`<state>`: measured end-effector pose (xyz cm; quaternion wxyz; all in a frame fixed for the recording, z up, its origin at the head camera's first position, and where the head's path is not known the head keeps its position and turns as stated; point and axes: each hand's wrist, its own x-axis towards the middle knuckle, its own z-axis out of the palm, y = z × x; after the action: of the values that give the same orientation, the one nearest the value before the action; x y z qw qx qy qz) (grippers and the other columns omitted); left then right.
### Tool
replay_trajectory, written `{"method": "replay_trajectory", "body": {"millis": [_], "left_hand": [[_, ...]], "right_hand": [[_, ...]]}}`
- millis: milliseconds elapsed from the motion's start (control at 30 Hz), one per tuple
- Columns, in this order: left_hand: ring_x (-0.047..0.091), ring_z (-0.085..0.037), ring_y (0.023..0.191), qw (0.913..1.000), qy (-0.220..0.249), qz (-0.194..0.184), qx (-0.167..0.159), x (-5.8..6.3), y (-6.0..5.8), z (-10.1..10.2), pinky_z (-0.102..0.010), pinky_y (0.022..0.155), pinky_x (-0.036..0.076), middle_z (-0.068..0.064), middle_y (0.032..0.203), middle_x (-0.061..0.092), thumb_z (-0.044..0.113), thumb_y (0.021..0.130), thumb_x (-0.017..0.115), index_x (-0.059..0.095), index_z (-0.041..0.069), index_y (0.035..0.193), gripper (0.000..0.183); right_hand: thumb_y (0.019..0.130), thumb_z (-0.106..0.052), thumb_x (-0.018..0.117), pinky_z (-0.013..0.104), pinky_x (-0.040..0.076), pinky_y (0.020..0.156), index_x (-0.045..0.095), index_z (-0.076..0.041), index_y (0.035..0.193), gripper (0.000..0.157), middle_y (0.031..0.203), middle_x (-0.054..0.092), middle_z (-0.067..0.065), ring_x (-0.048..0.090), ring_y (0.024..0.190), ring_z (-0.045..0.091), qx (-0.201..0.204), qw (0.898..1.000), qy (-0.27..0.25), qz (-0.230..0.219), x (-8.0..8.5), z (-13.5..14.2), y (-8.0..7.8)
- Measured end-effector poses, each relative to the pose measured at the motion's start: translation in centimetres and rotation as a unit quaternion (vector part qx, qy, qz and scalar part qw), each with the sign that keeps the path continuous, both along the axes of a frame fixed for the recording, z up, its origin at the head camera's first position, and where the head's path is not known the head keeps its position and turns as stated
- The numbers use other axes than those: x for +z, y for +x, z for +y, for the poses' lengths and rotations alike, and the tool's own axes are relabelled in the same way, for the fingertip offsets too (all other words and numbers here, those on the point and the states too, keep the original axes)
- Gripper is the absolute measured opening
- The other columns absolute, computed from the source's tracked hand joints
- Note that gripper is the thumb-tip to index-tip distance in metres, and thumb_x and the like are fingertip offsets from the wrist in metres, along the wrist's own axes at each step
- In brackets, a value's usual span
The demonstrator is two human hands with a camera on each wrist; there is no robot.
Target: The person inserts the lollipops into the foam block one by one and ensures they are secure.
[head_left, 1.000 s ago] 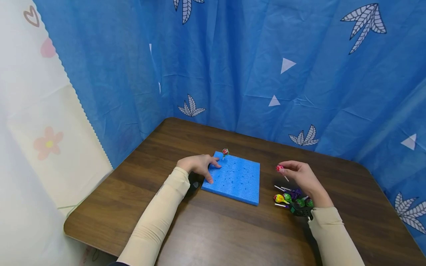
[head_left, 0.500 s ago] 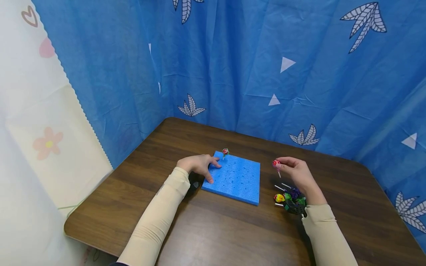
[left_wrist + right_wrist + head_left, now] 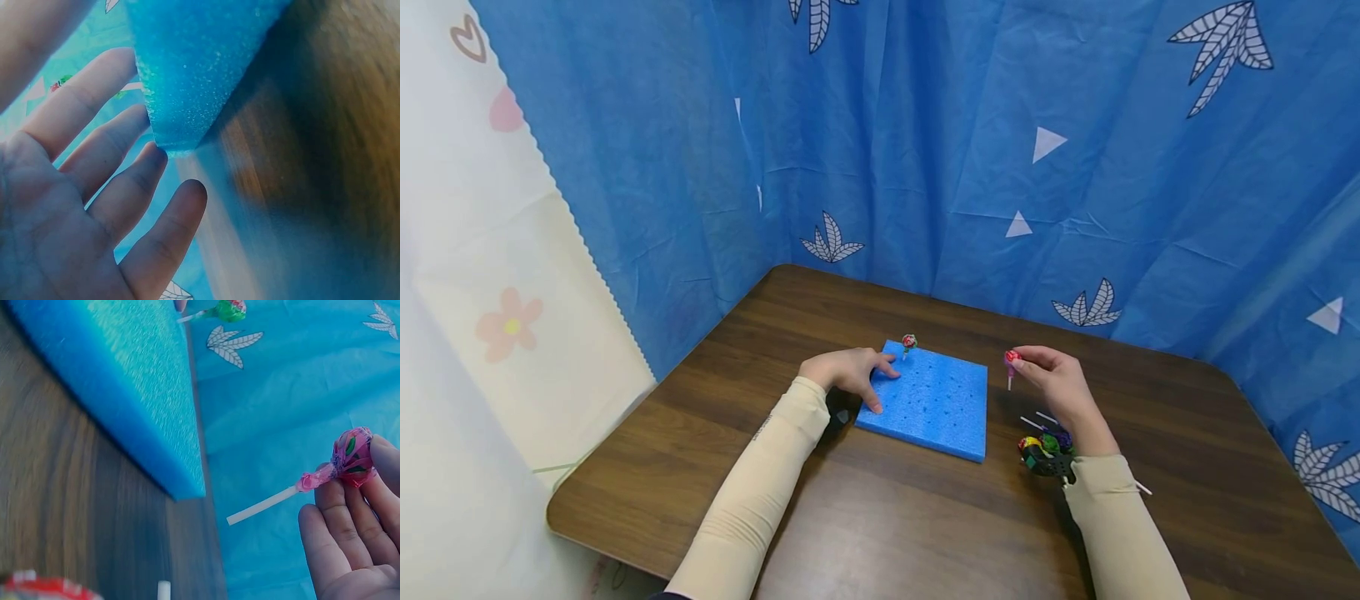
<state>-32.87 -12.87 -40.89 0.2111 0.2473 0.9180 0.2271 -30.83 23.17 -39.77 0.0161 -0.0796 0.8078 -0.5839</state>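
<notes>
A blue foam board (image 3: 932,408) dotted with small holes lies on the table. One lollipop in a red and green wrapper (image 3: 909,342) stands upright in its far left corner. My left hand (image 3: 850,375) rests on the board's left edge, fingers spread; the left wrist view shows fingertips touching the foam (image 3: 181,75). To the right of the board, my right hand (image 3: 1060,387) pinches a pink-wrapped lollipop (image 3: 353,456) by its candy head. Its white stick (image 3: 262,506) points down, apart from the board.
Several lollipops (image 3: 1051,442) in yellow, green and purple wrappers lie in a pile under my right wrist, which partly hides them. The brown wooden table (image 3: 880,517) reaches back to a blue patterned curtain (image 3: 925,167). A pale curtain (image 3: 512,250) hangs at the left.
My right hand has moved left and slightly away from me, toward the board, with the pink lollipop. The stick has swung to nearly vertical. My left hand has stayed in place.
</notes>
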Motion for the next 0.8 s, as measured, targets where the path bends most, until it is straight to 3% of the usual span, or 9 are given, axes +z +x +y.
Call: {"method": "replay_trajectory", "body": {"millis": [233,467,800], "left_hand": [[0.02,-0.029,0.155,1.0,0.001,-0.003,0.004,0.1,0.0,0.0,-0.049,0.122,0.028,0.002,0.166,0.028,0.032,0.079,0.086,0.059,0.023,0.141,0.068],[0.02,-0.029,0.155,1.0,0.002,-0.002,0.004,0.0,0.0,-0.1,-0.048,0.122,0.028,0.002,0.166,0.029,0.032,0.079,0.086,0.06,0.023,0.141,0.068],[0.019,-0.028,0.155,1.0,0.002,-0.002,0.001,-0.1,-0.2,-0.1,-0.047,0.122,0.028,0.002,0.166,0.029,0.033,0.078,0.086,0.059,0.023,0.141,0.069]], "right_hand": [[0.096,-0.025,0.069,0.017,0.052,0.094,0.064,-0.003,0.125,0.036,0.102,0.069,-0.015,0.067,0.096,0.003,0.014,0.999,-0.052,0.005,-0.1,-1.1,-0.4],[0.094,-0.019,0.071,0.016,0.053,0.091,0.068,-0.008,0.119,0.027,0.101,0.071,-0.013,0.069,0.096,0.005,0.021,0.993,-0.119,-0.007,-0.3,-2.5,-0.8],[0.095,-0.016,0.069,0.021,0.053,0.095,0.069,-0.008,0.116,0.022,0.099,0.073,-0.011,0.071,0.096,0.007,0.022,0.987,-0.159,-0.006,-0.9,-3.9,-1.1]]}}
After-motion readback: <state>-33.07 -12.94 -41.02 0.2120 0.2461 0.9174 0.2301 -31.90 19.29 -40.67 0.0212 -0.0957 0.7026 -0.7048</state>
